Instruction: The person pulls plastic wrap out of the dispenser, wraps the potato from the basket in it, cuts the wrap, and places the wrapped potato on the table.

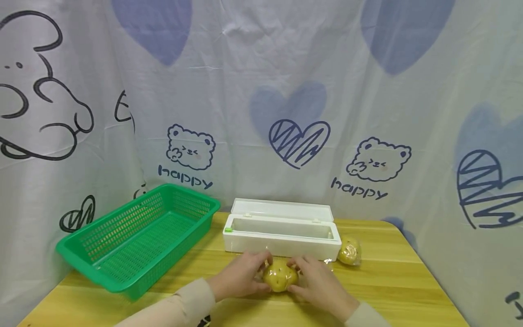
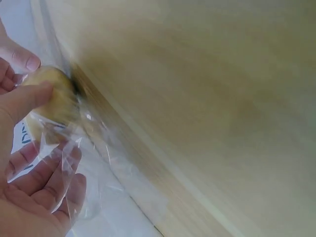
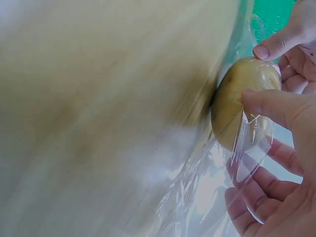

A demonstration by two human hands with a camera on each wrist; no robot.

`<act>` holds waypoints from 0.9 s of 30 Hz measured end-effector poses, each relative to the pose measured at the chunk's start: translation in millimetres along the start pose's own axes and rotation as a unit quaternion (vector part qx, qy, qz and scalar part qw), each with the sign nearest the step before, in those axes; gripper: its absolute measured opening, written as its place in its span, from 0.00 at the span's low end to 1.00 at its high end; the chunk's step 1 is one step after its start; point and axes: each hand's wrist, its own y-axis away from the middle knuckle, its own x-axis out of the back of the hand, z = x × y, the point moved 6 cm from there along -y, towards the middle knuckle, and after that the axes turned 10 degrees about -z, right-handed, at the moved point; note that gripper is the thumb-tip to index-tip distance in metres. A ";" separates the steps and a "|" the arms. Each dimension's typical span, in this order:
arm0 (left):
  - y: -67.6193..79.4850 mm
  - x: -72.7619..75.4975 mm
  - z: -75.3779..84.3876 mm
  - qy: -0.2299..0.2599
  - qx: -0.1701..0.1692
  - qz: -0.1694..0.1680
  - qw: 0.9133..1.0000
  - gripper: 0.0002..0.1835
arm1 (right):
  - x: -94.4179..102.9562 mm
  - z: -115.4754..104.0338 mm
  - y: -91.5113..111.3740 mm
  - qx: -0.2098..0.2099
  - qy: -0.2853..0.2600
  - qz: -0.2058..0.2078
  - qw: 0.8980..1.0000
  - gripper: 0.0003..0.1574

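Observation:
A yellow potato (image 1: 279,276) sits on the table between my two hands, in front of the white box. My left hand (image 1: 241,275) holds its left side, and my right hand (image 1: 318,282) holds the right side. Clear plastic film (image 3: 237,163) covers part of the potato and trails loosely past the right fingers. In the left wrist view, the left thumb presses the potato (image 2: 59,101) while the other fingers lie bent behind the film (image 2: 106,143). The right thumb presses from the opposite side in the right wrist view.
Behind the hands stands a long white cling film box (image 1: 282,246), its lid (image 1: 282,210) raised. A second potato (image 1: 350,250), wrapped in film, lies at its right end. A green plastic basket (image 1: 163,268) stands at the left of the wooden table (image 1: 392,290). A printed curtain (image 1: 245,68) hangs behind.

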 end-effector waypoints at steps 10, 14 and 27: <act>7.0 1.7 1.8 0.063 0.014 -0.034 0.997 0.25 | 1.4 -4.2 9.9 0.004 -0.039 -0.070 0.997 0.44; 9.6 -0.2 -1.6 0.121 0.030 -0.051 0.991 0.24 | -0.6 -4.6 10.5 0.003 -0.042 -0.084 0.996 0.42; 18.4 -1.9 -6.4 0.183 0.039 -0.099 0.977 0.22 | 0.1 0.1 9.2 0.001 -0.128 -0.113 0.985 0.31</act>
